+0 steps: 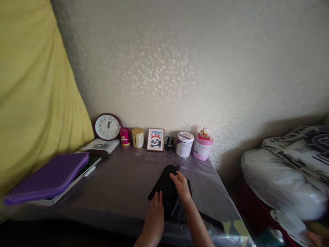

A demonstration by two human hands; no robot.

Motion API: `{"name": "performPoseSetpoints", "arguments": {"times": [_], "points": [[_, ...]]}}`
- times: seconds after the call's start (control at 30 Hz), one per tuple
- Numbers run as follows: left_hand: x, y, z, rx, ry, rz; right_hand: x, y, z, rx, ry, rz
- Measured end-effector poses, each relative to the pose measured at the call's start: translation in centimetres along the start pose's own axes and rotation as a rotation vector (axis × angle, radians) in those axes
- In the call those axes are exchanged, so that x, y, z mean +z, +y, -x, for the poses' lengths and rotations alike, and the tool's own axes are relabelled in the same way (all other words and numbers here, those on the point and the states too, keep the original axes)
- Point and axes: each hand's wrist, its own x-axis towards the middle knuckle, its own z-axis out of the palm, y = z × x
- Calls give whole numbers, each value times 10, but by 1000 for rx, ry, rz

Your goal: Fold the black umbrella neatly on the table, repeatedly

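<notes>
A black cloth (166, 187) lies folded on the plastic-covered grey table (120, 185). My left hand (155, 216) rests flat on the cloth's near left part, fingers stretched out together. My right hand (182, 185) lies on top of the cloth a little farther in, fingers extended and pressing down on it. A dark strip of the cloth trails off to the right behind my right forearm.
Along the wall stand a round clock (107, 126), a red tin (125, 136), a gold tin (137, 137), a framed panda picture (155, 139), a white tub (184, 144) and a pink tub (203, 146). A purple case (48, 178) lies left. Bundled bedding (285, 171) sits right.
</notes>
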Motion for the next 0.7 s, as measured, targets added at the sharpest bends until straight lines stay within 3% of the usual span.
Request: {"name": "performPoseSetpoints", "arguments": {"times": [0.2,0.33,0.57,0.7], "points": [[7,-11,-2,70,103,63,30,13,-9,13,-7,73],[8,-15,-1,65,89,99,45,19,-11,-15,-30,194],[13,-21,4,33,68,97,53,15,-10,-27,-145,522],[13,-25,14,21,158,174,52,13,-11,-14,-194,610]]}}
